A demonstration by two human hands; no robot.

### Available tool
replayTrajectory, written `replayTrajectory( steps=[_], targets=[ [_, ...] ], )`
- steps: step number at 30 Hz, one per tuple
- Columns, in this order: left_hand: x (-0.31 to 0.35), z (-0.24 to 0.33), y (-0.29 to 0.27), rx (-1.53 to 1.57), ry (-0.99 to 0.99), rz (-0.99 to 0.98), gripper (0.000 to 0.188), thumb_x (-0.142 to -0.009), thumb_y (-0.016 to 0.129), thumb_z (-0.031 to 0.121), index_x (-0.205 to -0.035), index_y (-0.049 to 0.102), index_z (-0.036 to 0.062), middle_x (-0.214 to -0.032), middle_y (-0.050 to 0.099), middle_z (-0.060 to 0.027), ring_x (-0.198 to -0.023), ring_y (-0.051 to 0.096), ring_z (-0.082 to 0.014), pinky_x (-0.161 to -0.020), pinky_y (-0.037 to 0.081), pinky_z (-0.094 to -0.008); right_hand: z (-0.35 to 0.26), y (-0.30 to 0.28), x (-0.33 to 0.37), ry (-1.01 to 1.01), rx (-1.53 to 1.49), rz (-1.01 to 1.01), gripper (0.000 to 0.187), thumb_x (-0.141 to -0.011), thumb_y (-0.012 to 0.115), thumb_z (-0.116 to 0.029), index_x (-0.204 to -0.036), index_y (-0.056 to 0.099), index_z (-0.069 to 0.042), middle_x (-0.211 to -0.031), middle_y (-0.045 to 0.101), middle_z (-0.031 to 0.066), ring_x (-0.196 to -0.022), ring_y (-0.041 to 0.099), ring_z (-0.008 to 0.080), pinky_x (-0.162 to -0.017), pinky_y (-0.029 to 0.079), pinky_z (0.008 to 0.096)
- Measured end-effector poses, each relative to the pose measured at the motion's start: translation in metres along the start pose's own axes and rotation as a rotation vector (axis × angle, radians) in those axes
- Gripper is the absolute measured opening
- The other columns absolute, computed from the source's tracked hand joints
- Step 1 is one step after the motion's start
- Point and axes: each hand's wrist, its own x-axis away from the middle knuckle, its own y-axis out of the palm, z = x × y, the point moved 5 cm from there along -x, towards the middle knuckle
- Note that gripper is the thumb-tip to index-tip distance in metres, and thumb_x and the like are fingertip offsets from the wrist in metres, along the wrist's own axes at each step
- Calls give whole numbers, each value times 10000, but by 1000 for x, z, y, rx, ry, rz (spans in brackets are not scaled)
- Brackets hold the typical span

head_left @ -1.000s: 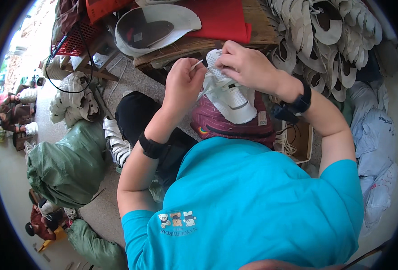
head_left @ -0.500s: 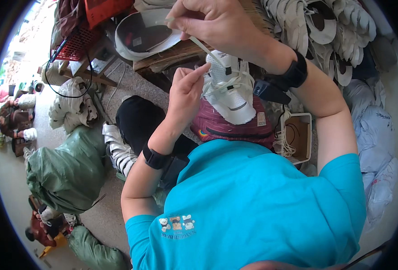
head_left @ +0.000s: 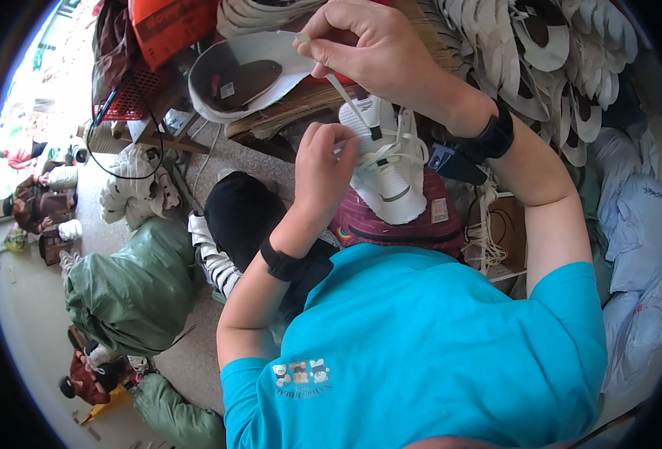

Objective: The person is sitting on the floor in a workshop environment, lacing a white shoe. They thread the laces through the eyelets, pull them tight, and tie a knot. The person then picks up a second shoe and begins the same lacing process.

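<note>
A white mesh shoe upper [head_left: 391, 176] rests on a maroon cushion [head_left: 394, 221] on my lap. My right hand [head_left: 361, 45] is raised above it, pinching the end of a white lace [head_left: 343, 93] that runs taut down to the upper. My left hand [head_left: 323, 172] sits against the left side of the upper, its fingers closed on the shoe edge and the lace there. Both wrists wear black bands. My turquoise shirt fills the lower part of the view.
A heap of white cut shoe parts [head_left: 563, 60] lies at the upper right. A wooden bench [head_left: 286, 105] holds a white and dark sole piece [head_left: 241, 71]. Green sacks [head_left: 132, 284] and a red crate [head_left: 132, 93] stand left; a box with laces [head_left: 503, 239] right.
My right hand left the upper and rose up and away, drawing the lace out long. My left hand moved in and closed on the side of the upper.
</note>
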Motion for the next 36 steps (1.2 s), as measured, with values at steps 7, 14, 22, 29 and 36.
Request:
replayTrajectory(
  steps=[7,14,22,29,36],
  targets=[
    [-3,0,6,-136,-34,-26,79,-831,677,58,-889,641,18,-872,572,-91,-810,629,-224,-686,526,-307,35,-18,21,201,29,-27,153,-887,646,-112,-995,650,-4,-861,643,94,-752,669,175,-641,532,310],
    [-8,7,14,-132,27,-48,91,-780,698,88,-833,633,53,-833,570,-100,-816,592,-290,-716,489,-384,33,-19,103,4,496,-332,141,-813,662,-36,-937,595,-22,-1129,573,119,-1045,594,279,-897,484,383],
    [-8,5,7,-133,119,12,105,-760,722,79,-853,677,60,-923,557,-97,-944,522,-283,-814,439,-380,30,-12,130,-26,791,-186,100,-775,665,-70,-854,619,-31,-1239,564,126,-1196,519,312,-1012,420,430],
    [-10,5,21,-170,139,126,101,-730,737,84,-813,681,87,-956,543,-89,-933,476,-291,-824,407,-383,41,-12,134,96,678,-125,100,-776,693,-80,-842,623,-52,-1354,527,122,-1287,437,348,-1067,371,434],
    [-3,5,9,-160,164,176,162,-745,750,109,-886,672,95,-990,534,-89,-1000,475,-288,-887,383,-384,51,-24,129,140,501,-71,110,-800,684,-33,-841,592,-77,-1300,578,73,-1240,464,298,-1051,357,407]
  ],
)
